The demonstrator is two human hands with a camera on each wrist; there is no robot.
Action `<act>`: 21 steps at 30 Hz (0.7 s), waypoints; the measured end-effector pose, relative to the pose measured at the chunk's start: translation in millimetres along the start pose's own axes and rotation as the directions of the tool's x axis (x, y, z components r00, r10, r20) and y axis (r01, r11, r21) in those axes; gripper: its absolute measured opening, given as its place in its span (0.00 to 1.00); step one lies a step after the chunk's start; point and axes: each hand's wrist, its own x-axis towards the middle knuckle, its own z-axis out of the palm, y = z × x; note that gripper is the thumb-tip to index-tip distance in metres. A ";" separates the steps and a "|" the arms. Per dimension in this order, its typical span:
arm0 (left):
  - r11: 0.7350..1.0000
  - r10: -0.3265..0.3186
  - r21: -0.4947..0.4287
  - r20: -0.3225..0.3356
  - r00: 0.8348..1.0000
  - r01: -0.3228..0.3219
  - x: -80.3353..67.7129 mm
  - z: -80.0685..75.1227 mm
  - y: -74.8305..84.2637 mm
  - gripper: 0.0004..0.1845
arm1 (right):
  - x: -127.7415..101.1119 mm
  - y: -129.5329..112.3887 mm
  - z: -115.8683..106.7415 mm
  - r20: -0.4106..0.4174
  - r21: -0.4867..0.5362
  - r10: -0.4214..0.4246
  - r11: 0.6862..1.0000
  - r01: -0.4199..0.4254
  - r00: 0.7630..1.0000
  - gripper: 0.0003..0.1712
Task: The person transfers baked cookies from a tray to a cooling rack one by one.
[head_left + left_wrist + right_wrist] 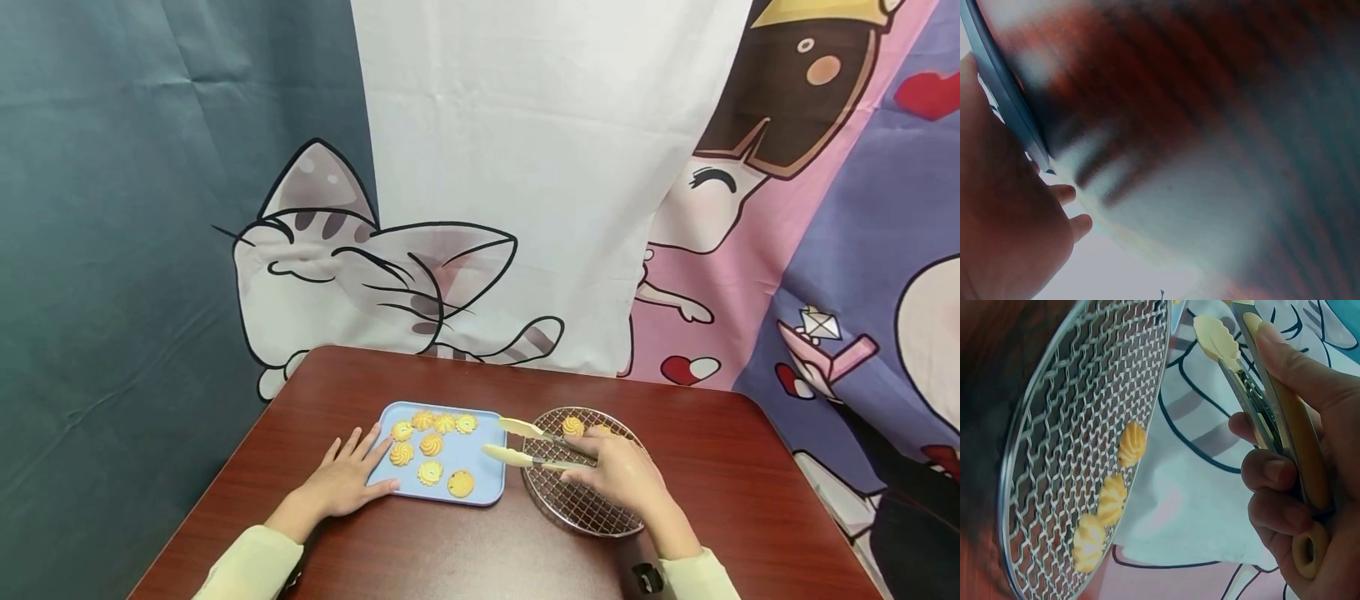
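A light blue tray (482, 467) lies on the brown table with several swirl cookies (431, 445) on it. My left hand (347, 477) lies flat on the table, its straight fingers touching the tray's left edge (1005, 94). To the right is a round wire rack (577, 510) holding three cookies (1132, 442). My right hand (618, 473) hovers above the rack and grips cream-tipped tongs (517, 442). The tong tips (1216, 337) stand apart with nothing between them, over the gap between tray and rack.
The brown table (450, 550) has rounded corners, and bare wood surrounds the tray and rack. A cartoon-printed curtain (525, 208) hangs close behind the far edge. The left wrist view is mostly blurred.
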 end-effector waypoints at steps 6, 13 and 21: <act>1.000 0.002 -0.008 -0.004 1.000 -0.002 -0.4 1.6 -0.5 0.47 | -1.6 -8.4 3.3 0.031 0.034 -0.014 0.999 0.013 0.999 0.32; 0.999 0.031 -0.035 -0.035 0.999 -0.032 -0.6 4.9 -2.5 0.46 | -3.4 -16.8 6.7 0.063 0.031 -0.013 0.999 0.011 0.998 0.32; 1.000 0.020 -0.018 -0.022 1.000 -0.020 -0.9 1.3 0.0 0.45 | -2.7 -22.7 12.5 0.071 0.020 -0.117 0.993 0.116 0.991 0.32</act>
